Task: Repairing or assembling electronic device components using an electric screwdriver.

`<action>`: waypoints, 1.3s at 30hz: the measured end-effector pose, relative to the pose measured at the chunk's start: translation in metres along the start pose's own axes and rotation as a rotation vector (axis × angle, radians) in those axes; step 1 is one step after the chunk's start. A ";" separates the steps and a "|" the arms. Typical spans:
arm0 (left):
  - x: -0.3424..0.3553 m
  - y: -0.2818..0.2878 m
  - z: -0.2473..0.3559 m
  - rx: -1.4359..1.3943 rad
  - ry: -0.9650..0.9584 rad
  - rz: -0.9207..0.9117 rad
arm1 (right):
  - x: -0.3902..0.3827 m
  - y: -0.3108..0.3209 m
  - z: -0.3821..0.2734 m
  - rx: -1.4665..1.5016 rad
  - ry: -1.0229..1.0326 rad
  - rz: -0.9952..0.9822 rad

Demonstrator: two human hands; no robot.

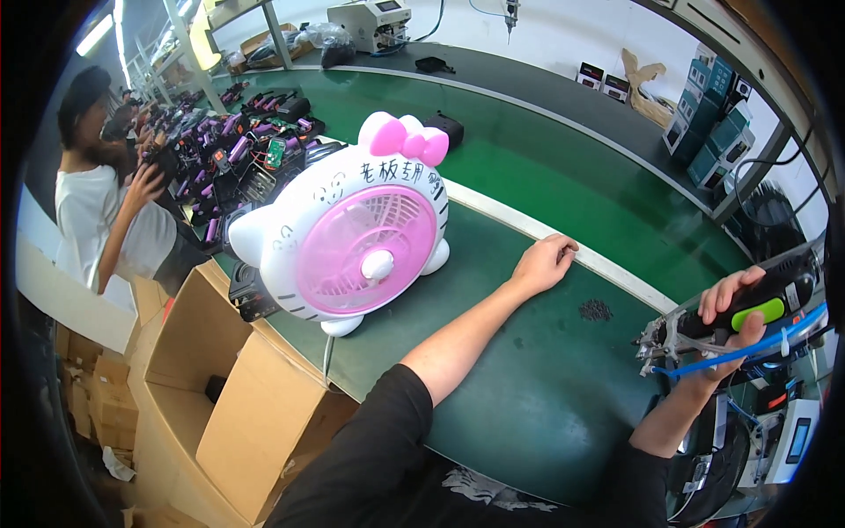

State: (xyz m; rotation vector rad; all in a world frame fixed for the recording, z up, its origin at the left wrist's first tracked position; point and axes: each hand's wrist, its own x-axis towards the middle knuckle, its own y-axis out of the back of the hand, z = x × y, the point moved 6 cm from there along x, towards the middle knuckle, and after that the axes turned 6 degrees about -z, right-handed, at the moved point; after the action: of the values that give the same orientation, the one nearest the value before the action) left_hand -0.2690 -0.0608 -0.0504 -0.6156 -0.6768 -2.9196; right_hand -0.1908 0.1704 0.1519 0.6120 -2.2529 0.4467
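Note:
My left hand rests on the green tabletop beside a white divider strip. Its fingers are curled in, and whatever they may pinch is hidden. To the right of it lies a small heap of black screws or similar tiny dark parts. At the right edge my right hand is wrapped around a black tool-like body with a lime-green oval patch. A metal clamp-like mechanism sits at that body's left end, and a blue air hose runs below it.
A white and pink cat-shaped fan stands left of my arm. Behind it black and purple parts are piled. An open cardboard box is at the table's left edge. Another person works at far left. Boxes stack at back right.

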 end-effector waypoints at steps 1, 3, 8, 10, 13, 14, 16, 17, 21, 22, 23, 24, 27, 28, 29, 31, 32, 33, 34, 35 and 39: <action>0.001 -0.002 0.000 -0.009 -0.003 0.009 | 0.000 -0.002 -0.002 0.006 0.001 -0.023; 0.004 -0.006 -0.002 -0.014 -0.009 0.010 | -0.002 0.001 -0.004 -0.019 0.017 -0.029; 0.005 -0.003 0.000 0.035 -0.039 -0.006 | -0.001 0.003 -0.010 -0.041 0.023 0.022; 0.003 -0.002 -0.001 0.052 -0.044 -0.007 | -0.002 -0.002 -0.016 -0.124 0.018 0.011; 0.000 -0.001 0.002 0.049 -0.113 0.027 | -0.004 -0.017 -0.035 -0.121 0.011 0.053; 0.000 -0.003 0.005 0.050 -0.125 0.027 | -0.008 -0.017 -0.040 -0.135 0.012 0.066; 0.002 -0.009 0.004 0.058 -0.145 0.018 | -0.013 -0.017 -0.049 -0.119 0.012 0.029; 0.000 -0.004 -0.001 0.110 -0.143 0.034 | -0.013 -0.022 -0.052 -0.101 0.010 0.020; -0.002 0.000 -0.006 0.227 -0.072 0.050 | -0.014 -0.028 -0.068 -0.093 0.016 0.034; 0.000 0.001 -0.007 0.219 -0.091 0.084 | -0.015 -0.024 -0.074 -0.150 0.023 0.018; -0.001 0.003 -0.007 0.212 -0.104 0.117 | -0.016 -0.022 -0.077 -0.203 0.025 0.004; 0.000 0.004 -0.009 0.229 -0.098 0.133 | -0.016 -0.023 -0.083 -0.192 0.031 0.007; 0.001 0.009 -0.011 0.193 -0.081 0.168 | -0.015 -0.019 -0.083 -0.081 0.066 0.032; 0.002 0.006 -0.009 0.198 -0.060 0.153 | -0.014 -0.016 -0.082 -0.092 0.068 0.042; 0.001 0.006 -0.008 0.207 -0.037 0.145 | -0.014 -0.014 -0.083 -0.097 0.069 0.046; 0.003 0.006 -0.001 0.219 -0.081 0.149 | -0.015 -0.009 -0.084 -0.112 0.044 0.038; 0.003 0.005 0.000 0.219 -0.069 0.147 | -0.014 -0.008 -0.084 -0.113 0.046 0.032; 0.001 0.003 0.001 0.219 -0.056 0.147 | -0.014 -0.007 -0.084 -0.114 0.048 0.025; 0.000 0.004 0.002 0.218 -0.058 0.149 | -0.014 -0.009 -0.083 -0.115 0.050 0.023; -0.001 0.005 0.002 0.231 -0.044 0.139 | -0.014 -0.010 -0.082 -0.117 0.047 0.029; -0.001 0.001 0.005 0.171 0.016 0.119 | -0.012 -0.011 -0.074 -0.143 0.060 0.028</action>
State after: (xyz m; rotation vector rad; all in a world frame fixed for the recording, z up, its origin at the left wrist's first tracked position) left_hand -0.2663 -0.0593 -0.0468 -0.5908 -0.8463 -2.7194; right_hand -0.1349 0.2011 0.1930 0.4884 -2.2157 0.3104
